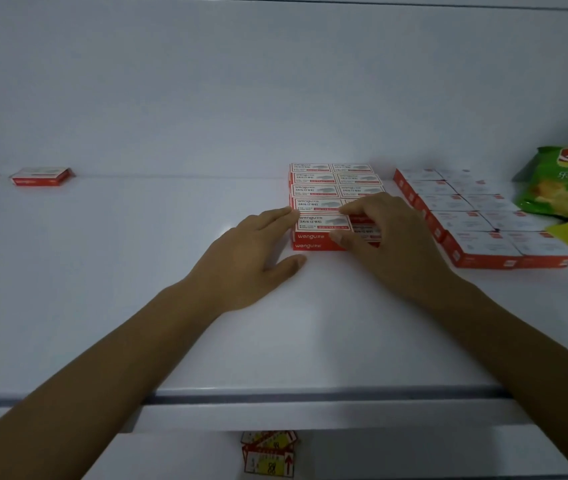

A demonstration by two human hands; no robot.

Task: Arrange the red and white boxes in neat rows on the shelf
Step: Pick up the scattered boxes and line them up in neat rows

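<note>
Two hands [251,251] square stacked boxes [324,202].

The red and white boxes [320,221] read "wengu" and "24/6".

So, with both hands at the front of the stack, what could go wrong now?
The right hand hides the stack's front right boxes, so a misaligned one may go unnoticed. A sideways push from the left hand could skew the two-layer rows. The single box far left might be forgotten.
</note>
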